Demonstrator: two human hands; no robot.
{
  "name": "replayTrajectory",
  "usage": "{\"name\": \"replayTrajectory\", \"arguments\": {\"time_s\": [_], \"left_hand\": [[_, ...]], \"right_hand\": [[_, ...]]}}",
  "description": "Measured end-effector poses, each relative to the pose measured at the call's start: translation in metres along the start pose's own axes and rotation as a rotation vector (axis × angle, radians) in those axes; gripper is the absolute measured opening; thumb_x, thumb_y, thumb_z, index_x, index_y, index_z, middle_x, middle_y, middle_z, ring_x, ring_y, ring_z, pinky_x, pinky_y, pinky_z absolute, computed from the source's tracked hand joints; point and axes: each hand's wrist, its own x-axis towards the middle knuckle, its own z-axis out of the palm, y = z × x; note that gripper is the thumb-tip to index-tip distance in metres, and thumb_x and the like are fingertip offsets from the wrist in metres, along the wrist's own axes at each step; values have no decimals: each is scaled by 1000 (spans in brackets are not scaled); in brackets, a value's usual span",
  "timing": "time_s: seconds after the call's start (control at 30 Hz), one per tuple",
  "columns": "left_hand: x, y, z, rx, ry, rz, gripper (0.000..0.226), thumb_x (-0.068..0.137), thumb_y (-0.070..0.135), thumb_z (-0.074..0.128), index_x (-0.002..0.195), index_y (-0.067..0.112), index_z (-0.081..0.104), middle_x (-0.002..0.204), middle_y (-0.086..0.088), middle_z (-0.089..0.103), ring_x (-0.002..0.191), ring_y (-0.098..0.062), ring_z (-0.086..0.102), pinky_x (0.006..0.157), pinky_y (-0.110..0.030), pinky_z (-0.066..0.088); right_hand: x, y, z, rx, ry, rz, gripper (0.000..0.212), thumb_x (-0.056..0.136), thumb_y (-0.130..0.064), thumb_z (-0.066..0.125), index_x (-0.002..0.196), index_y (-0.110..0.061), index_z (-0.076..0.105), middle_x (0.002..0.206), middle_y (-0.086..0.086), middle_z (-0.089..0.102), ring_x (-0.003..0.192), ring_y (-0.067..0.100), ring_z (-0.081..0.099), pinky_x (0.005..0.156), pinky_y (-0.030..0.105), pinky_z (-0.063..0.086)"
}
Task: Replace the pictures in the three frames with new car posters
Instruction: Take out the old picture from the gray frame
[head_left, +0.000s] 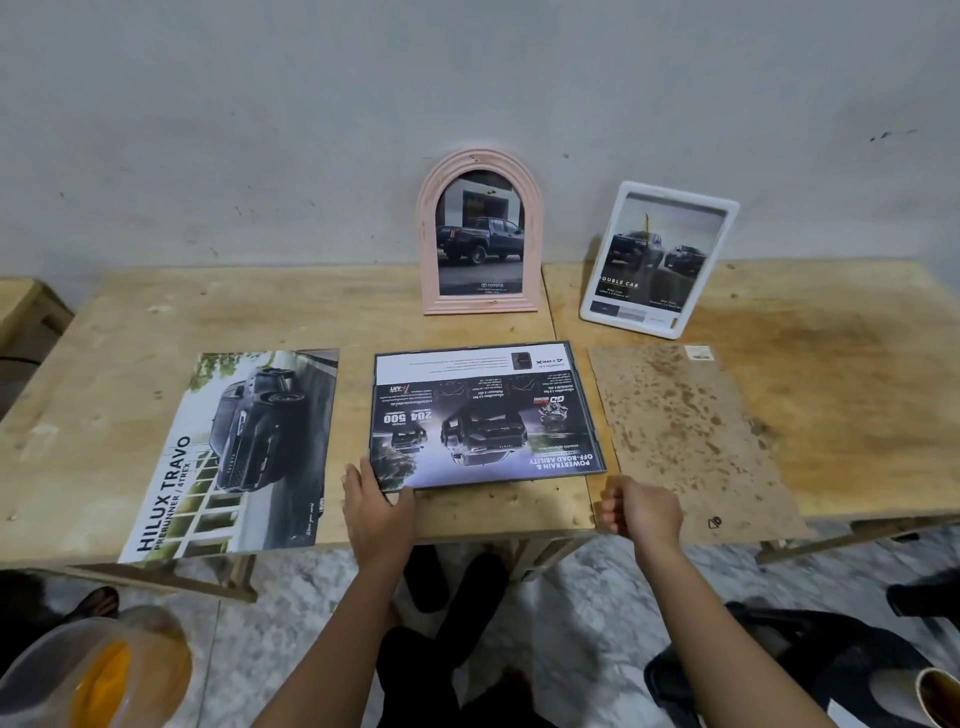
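"The left hand (376, 501) pinched the dark frame's (594, 415) near corner. The right hand (644, 506) hovered curled, holding nothing. Why?"

"Steadying it, I'd judge. On the table (311, 312) the loose poster (234, 452) lay left and the backing board (685, 441) right, set aside for refitting. The framed truck poster (483, 415) lay glossy and upside-down. The pink frame (426, 234) and white frame (628, 314) leaned against the wall behind, trucks inside."

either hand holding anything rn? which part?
Left hand has its grip on the near-left corner of the dark frame, which lies flat on the table. Right hand is curled and holds nothing.
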Motion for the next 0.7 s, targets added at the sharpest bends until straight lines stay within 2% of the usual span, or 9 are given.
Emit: {"name": "replayTrajectory", "arguments": {"time_s": [0.07,0.13,0.17,0.23,0.3,0.43,0.53,0.7], "left_hand": [[1,-1,-1,-5,-6,3,69,92,29,51,150,19,14,158,-1,6,145,-24,6,115,-44,15],[1,-1,-2,1,-18,14,70,93,30,51,150,18,13,158,-1,5,145,-23,4,115,-44,14],[0,-2,-3,9,-25,21,70,93,31,51,150,18,12,159,-1,4,146,-22,3,115,-43,14],[1,-5,-4,28,-36,45,70,94,33,50,150,18,11,159,-2,3,146,-20,1,116,-42,13],[1,-8,-6,49,-47,73,71,94,34,49,150,17,10,159,-2,3,146,-19,1,117,-41,13],[3,-11,-7,79,-54,106,71,95,35,48,150,14,9,158,-3,3,146,-18,0,118,-39,11],[3,-11,-6,89,-50,111,70,95,34,48,150,12,10,158,-5,5,146,-19,1,118,-38,10],[5,-12,-6,107,-52,121,70,95,34,48,149,10,9,158,-7,5,146,-20,1,118,-38,9]], "right_hand": [[0,-7,10,-182,37,-250,24,84,-11,54,62,-4,61,60,16,61,49,23,54,50,25,42],[6,-15,20,-401,-14,-429,18,87,-15,55,77,-5,66,77,17,63,68,25,55,59,28,40],[11,-19,26,-539,-51,-464,15,87,-17,56,88,-6,66,88,15,62,78,25,55,65,30,41],[22,-22,36,-806,-117,-440,25,85,-24,57,104,-8,60,107,13,50,99,29,50,75,34,43],[24,-23,45,-950,-128,-385,36,84,-29,57,113,-8,53,120,13,39,113,31,41,83,37,43],[16,-20,60,-1041,-67,-368,56,84,-35,60,127,-6,40,131,14,33,120,31,35,93,40,41],[14,-22,63,-978,-27,-324,66,82,-35,65,132,-5,35,136,16,31,125,32,32,96,42,38],[19,-21,62,-766,36,-292,63,72,-29,74,121,-7,42,127,15,42,120,33,40,94,45,38]]}}
